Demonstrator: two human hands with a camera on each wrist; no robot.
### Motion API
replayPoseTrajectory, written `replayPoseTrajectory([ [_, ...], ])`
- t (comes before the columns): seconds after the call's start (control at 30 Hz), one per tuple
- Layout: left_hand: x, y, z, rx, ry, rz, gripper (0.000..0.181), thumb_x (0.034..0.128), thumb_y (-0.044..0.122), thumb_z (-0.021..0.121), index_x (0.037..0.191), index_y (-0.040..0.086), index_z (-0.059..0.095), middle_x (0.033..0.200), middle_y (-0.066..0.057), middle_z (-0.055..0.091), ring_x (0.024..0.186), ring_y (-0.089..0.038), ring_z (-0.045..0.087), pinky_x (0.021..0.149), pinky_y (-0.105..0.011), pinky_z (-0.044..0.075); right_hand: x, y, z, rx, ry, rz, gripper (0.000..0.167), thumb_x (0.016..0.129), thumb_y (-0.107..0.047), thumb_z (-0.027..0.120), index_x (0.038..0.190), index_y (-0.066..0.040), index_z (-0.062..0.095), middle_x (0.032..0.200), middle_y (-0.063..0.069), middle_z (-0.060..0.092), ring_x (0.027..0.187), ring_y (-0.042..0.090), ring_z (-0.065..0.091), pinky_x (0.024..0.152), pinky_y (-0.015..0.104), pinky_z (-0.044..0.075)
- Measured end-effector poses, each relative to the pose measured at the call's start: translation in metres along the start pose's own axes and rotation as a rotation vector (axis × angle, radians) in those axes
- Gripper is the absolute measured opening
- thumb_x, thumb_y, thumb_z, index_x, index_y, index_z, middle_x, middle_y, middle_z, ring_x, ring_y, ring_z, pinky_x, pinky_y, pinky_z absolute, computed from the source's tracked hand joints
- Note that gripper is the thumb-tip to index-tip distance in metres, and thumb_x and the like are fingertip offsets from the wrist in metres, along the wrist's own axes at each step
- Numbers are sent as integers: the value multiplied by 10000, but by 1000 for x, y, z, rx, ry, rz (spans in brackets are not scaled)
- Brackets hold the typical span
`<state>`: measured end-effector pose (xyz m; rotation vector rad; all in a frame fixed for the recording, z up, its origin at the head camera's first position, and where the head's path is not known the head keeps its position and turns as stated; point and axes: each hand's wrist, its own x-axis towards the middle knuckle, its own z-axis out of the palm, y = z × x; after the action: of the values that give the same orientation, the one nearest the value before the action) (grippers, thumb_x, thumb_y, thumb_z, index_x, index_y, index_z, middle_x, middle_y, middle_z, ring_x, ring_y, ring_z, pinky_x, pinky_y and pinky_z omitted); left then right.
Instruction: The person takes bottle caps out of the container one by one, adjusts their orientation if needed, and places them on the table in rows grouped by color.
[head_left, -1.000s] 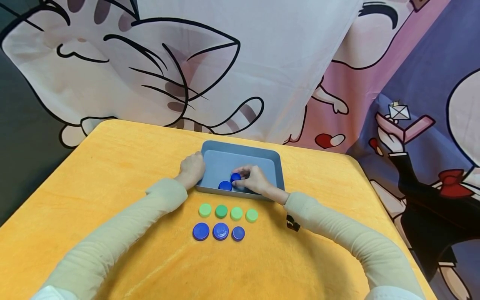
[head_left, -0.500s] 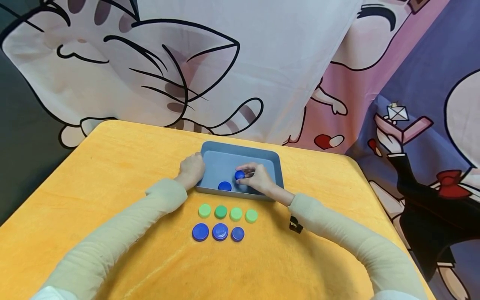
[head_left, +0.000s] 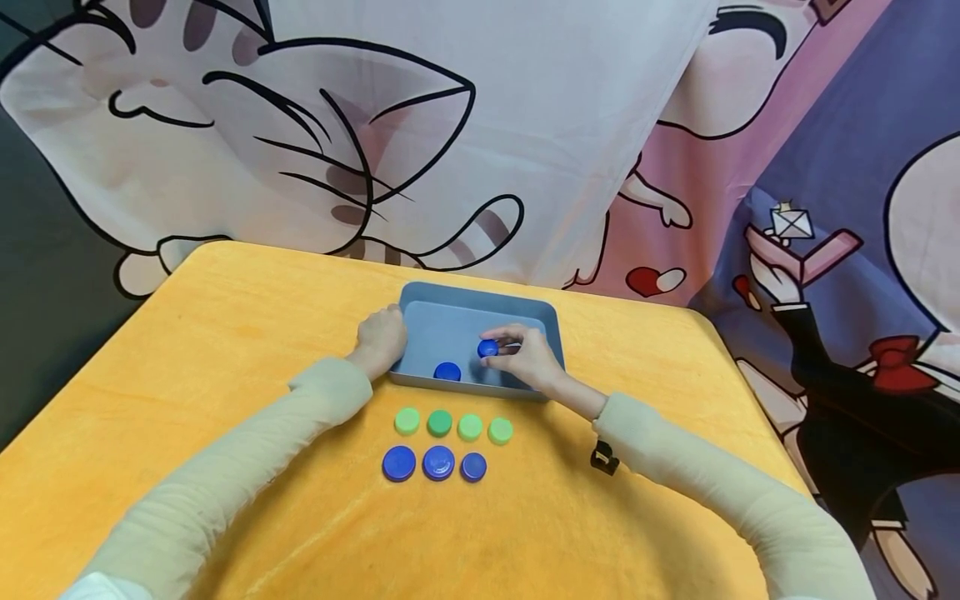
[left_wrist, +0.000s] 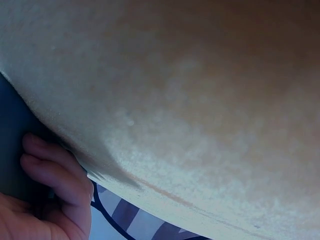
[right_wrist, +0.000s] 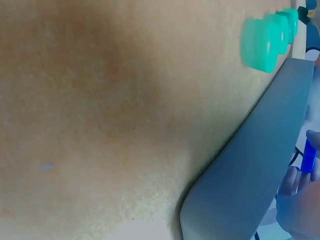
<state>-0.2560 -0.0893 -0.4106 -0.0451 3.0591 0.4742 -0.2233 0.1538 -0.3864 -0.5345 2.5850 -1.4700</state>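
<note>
Over the blue-grey tray [head_left: 435, 321], my right hand [head_left: 528, 358] pinches a blue bottle cap [head_left: 487, 348] between thumb and fingers. The same cap [right_wrist: 308, 157] shows at the right edge of the right wrist view, above the tray's side wall. Another blue cap [head_left: 447, 372] lies inside the tray by its near wall. My left hand [head_left: 381, 340] grips the tray's left rim, its curled fingers [left_wrist: 55, 170] seen in the left wrist view.
In front of the tray, a row of green caps [head_left: 439, 423] lies on the yellow tablecloth [head_left: 300, 508]. Nearer still is a row of three blue caps [head_left: 438, 463]. A cartoon-print cloth [head_left: 570, 125] hangs behind the table.
My right hand has lifted the blue cap slightly and shifted it to the right, away from the cap left in the tray. The left hand keeps its grip on the rim.
</note>
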Motion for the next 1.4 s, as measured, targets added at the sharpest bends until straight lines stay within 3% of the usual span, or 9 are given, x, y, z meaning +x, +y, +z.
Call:
replayPoseTrajectory([
  [0.33, 0, 1, 0, 5, 3, -4, 287, 1012, 123, 376, 1114, -90, 540, 929, -232, 657, 826, -304, 684, 694, -420, 577, -19, -5, -6, -11, 16, 5, 399, 746, -40, 797, 1122, 27, 681, 1118, 212, 633, 994, 328, 637, 901, 405, 535],
  [0.7, 0, 0, 1, 0, 6, 9, 286, 1012, 122, 377, 1107, -95, 537, 922, -237, 654, 831, -318, 683, 699, -430, 576, -44, -5, -8, -24, 1, -37, 362, 733, -54, 809, 1074, 3, 706, 1046, 141, 655, 946, 236, 613, 884, 359, 544],
  [0.97, 0, 0, 1, 8, 2, 5, 284, 1009, 121, 385, 1104, -99, 537, 904, -232, 653, 793, -298, 681, 672, -411, 577, -62, -4, -5, 1, -13, -20, 364, 735, -30, 804, 1079, 20, 699, 1060, 165, 650, 958, 254, 633, 878, 345, 544],
  [1.1, -1, 1, 1, 7, -1, 5, 281, 1009, 121, 386, 1097, -97, 540, 903, -230, 652, 790, -295, 680, 671, -410, 577, -70, -3, -4, 14, -22, -22, 365, 740, -10, 794, 1088, 34, 692, 1069, 189, 646, 969, 293, 640, 882, 392, 538],
  [1.33, -1, 0, 0, 2, -5, 13, 286, 1012, 125, 379, 1101, -96, 537, 911, -231, 647, 809, -307, 676, 688, -420, 574, -85, 1, -2, -18, -40, -37, 346, 734, -43, 809, 1064, -6, 710, 1004, 129, 662, 879, 165, 617, 785, 239, 545],
  [1.4, -1, 0, 0, 0, 0, 15, 286, 1013, 126, 378, 1100, -95, 537, 910, -230, 646, 812, -311, 675, 690, -422, 573, -90, 3, -1, -2, -49, -45, 341, 734, -33, 806, 1059, -5, 709, 1006, 134, 658, 871, 145, 612, 784, 243, 549],
])
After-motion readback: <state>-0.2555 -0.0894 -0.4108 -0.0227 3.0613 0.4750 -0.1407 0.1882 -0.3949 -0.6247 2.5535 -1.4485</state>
